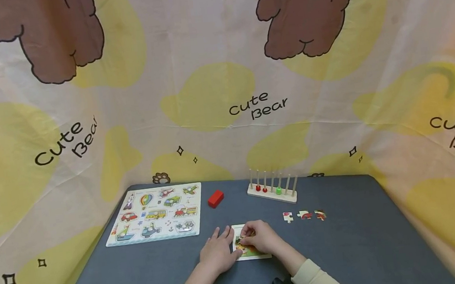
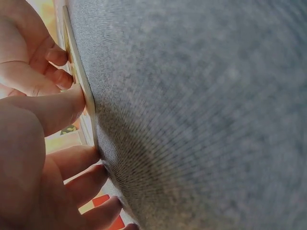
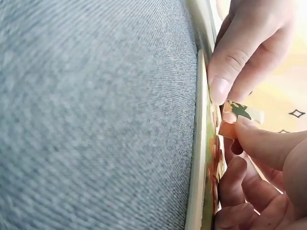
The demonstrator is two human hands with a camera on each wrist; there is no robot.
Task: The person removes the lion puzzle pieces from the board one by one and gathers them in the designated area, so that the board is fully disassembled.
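A small framed jigsaw puzzle (image 1: 256, 257) with a colourful picture lies flat on the table between both hands. My left hand (image 1: 219, 254) rests at its left side, fingers extended and spread, the thumb touching the frame. Over the puzzle, my right hand (image 1: 263, 238) pinches a jigsaw piece (image 3: 240, 110) between thumb and fingertips. The piece shows green and orange and is tilted up from the puzzle's surface in the right wrist view. Three loose jigsaw pieces (image 1: 304, 215) lie in a row to the right, apart from the hands.
A picture board (image 1: 113, 241) with vehicles lies at the back left. Beside it sits a red block (image 1: 216, 198). A wooden peg rack (image 1: 272, 195) holding red and green beads stands at the back, before a bear-print cloth (image 1: 206, 98). The dark table (image 1: 358, 239) lies beneath.
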